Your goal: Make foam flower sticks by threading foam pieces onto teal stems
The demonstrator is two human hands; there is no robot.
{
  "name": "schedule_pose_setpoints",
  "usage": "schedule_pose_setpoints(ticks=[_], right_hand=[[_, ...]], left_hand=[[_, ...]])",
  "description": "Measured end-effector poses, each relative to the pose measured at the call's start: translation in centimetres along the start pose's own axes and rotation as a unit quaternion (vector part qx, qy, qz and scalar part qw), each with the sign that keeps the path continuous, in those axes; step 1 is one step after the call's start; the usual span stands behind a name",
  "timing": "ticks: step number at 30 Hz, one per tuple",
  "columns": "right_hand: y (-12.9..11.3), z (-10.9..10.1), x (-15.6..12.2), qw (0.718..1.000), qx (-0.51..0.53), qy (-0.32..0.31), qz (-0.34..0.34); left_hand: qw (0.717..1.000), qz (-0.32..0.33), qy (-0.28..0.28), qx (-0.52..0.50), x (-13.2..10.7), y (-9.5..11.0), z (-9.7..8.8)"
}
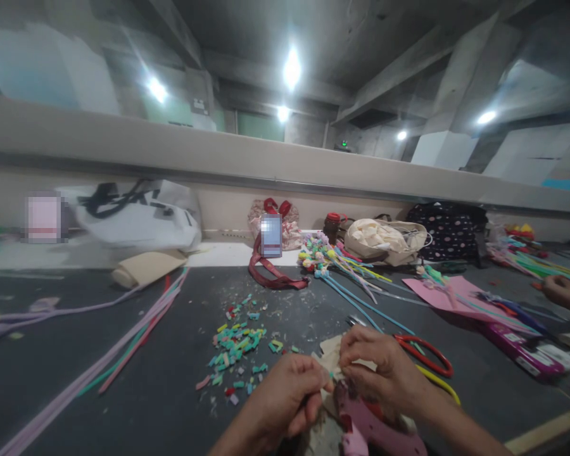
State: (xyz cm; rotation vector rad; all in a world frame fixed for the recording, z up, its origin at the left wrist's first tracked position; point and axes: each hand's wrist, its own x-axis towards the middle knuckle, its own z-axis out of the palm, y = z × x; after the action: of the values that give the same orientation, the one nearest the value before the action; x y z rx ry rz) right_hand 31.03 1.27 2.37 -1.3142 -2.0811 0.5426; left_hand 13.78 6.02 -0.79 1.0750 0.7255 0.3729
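Low in the middle, my left hand is closed, thumb and forefinger pinching a small teal piece. Close beside it, my right hand is closed too, its fingertips bent together over a cream scrap. What those fingertips hold is hidden. Beneath my right hand lies a pink tool shaped like a glue gun. Red-handled scissors lie just beyond that hand. To the left of my hands, many short teal, yellow, red and lilac pieces are scattered on the dark tabletop.
Long fuzzy stems cross the left side. Stems with colourful heads lie at the back, near a phone-like object. On the right are a pink sheet, a purple box and another person's hand. Bags line the wall.
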Motion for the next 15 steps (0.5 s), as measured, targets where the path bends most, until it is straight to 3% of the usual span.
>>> schedule_pose_setpoints(ticks=[7, 12, 15], right_hand=[[0.5, -0.9, -0.2, 0.998, 0.059, 0.037, 0.009], [0.7, -0.9, -0.6, 0.988, 0.122, 0.057, 0.070], [-0.1, -0.3, -0.4, 0.992, 0.107, 0.033, 0.054]], left_hand=[[0.999, 0.005, 0.001, -0.040, -0.1, 0.0, -0.2], [0.992, -0.001, -0.079, -0.101, -0.1, 0.0, -0.7], [0.987, -0.005, -0.112, -0.117, -0.2, 0.2, -0.7]])
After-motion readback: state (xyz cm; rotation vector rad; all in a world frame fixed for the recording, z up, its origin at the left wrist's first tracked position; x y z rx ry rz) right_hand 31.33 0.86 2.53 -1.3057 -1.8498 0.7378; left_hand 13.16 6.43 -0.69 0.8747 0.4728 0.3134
